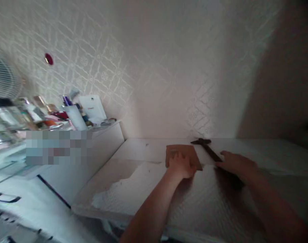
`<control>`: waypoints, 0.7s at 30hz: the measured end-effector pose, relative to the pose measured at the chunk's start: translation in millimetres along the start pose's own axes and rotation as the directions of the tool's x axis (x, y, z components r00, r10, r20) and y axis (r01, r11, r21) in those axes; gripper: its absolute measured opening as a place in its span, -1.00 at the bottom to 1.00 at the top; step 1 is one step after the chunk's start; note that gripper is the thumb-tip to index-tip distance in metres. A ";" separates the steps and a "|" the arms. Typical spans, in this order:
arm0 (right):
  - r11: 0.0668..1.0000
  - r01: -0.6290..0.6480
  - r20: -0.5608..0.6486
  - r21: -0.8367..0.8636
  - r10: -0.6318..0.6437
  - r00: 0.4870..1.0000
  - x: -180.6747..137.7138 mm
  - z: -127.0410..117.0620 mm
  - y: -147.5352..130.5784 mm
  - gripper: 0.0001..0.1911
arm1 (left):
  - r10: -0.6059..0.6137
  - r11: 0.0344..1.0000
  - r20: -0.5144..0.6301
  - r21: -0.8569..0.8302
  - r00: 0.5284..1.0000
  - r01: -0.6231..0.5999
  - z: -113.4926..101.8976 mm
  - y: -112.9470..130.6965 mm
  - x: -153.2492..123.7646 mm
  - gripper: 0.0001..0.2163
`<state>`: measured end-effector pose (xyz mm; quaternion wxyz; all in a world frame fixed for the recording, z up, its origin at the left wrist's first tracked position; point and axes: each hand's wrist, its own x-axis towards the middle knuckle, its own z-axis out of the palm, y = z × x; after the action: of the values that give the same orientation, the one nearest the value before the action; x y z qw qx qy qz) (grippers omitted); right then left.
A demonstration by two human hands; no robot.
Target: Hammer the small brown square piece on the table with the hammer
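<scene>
Flat brown square [188, 153] near dark hammer [212, 154]

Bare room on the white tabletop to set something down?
Widest: tabletop left, between white cabinet and brown pad. Smaller: between right hand and wall. Crowded: around left hand, pad and hammer; cabinet top, packed with bottles.

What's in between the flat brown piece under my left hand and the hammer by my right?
Just a strip of the white surface lies between the flat brown piece and the hammer, in the head view.
</scene>
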<state>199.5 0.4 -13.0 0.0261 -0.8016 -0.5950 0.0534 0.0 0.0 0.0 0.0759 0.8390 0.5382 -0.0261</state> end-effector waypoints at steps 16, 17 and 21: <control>0.744 0.663 -0.408 0.086 -0.580 0.705 7.0 65.3 -72.7 -0.52 | -0.129 0.990 -0.510 -0.111 0.851 0.084 -1.6 -14.0 20.3 -0.70; 0.749 0.656 -0.396 0.093 -0.576 0.715 7.3 65.8 -72.4 -0.51 | -0.132 0.988 -0.535 -0.137 0.834 0.068 -0.3 -15.2 21.9 -0.71; 0.776 0.623 -0.387 0.096 -0.547 0.742 5.2 62.0 -73.6 -0.51 | -0.176 0.976 -0.582 -0.210 0.794 0.062 5.9 -23.3 32.7 -0.76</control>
<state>123.7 25.4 -67.1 0.2312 -0.5613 -0.7941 -0.0302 -7.2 38.0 -12.3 -0.0235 0.7584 0.5866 0.2833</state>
